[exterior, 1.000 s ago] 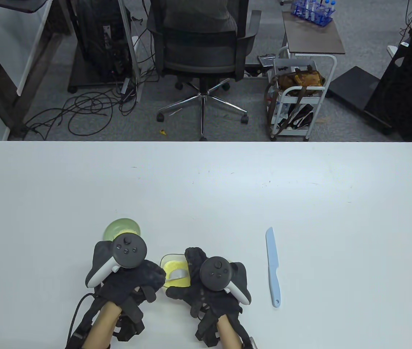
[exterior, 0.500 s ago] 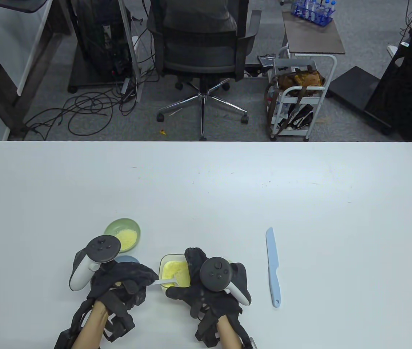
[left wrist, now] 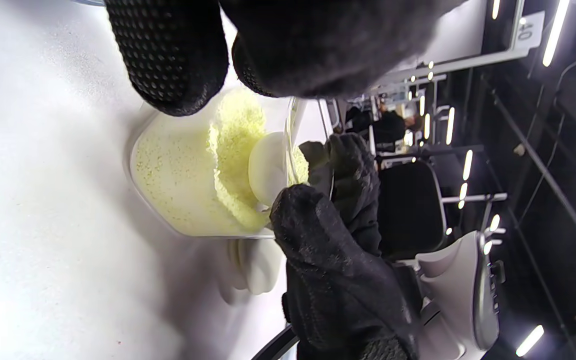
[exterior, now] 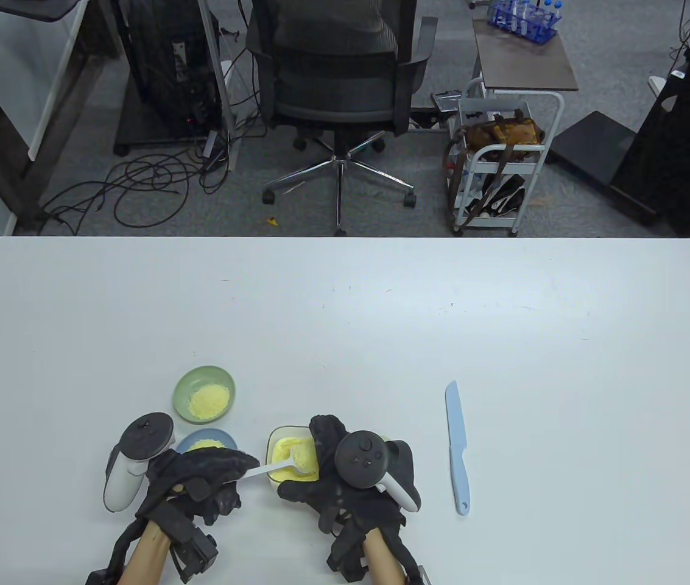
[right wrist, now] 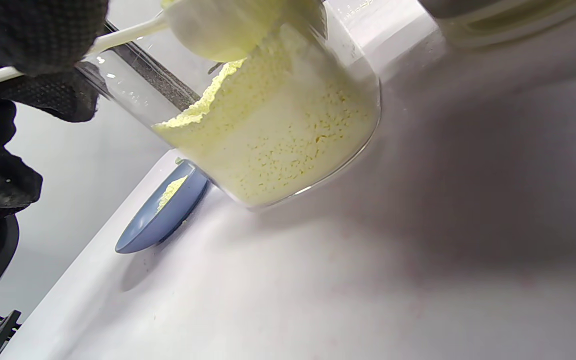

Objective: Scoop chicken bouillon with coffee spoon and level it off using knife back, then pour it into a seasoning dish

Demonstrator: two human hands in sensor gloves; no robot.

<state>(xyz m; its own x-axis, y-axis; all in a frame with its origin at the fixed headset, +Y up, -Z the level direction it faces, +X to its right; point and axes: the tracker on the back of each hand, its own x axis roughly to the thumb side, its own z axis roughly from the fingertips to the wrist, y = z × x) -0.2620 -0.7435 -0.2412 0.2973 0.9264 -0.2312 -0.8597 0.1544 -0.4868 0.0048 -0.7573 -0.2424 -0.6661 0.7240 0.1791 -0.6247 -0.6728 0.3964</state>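
the left hand (exterior: 198,481) lies low just left of the clear tub (exterior: 278,448), fingers curled tight round the thin handle of the white spoon (exterior: 287,464). the spoon sticks out sideways from the fingers toward the tub, its round bowl over the tub, heaped with yellow powder (right wrist: 278,135). the right hand (exterior: 345,481) wraps round the tub's right side and grips it. the tub leans a little. a blue dish (exterior: 198,440) sits just left of the tub, a green dish (exterior: 183,390) past it. the blue knife (exterior: 457,448) lies well right of the tub, tip pointing away from the person.
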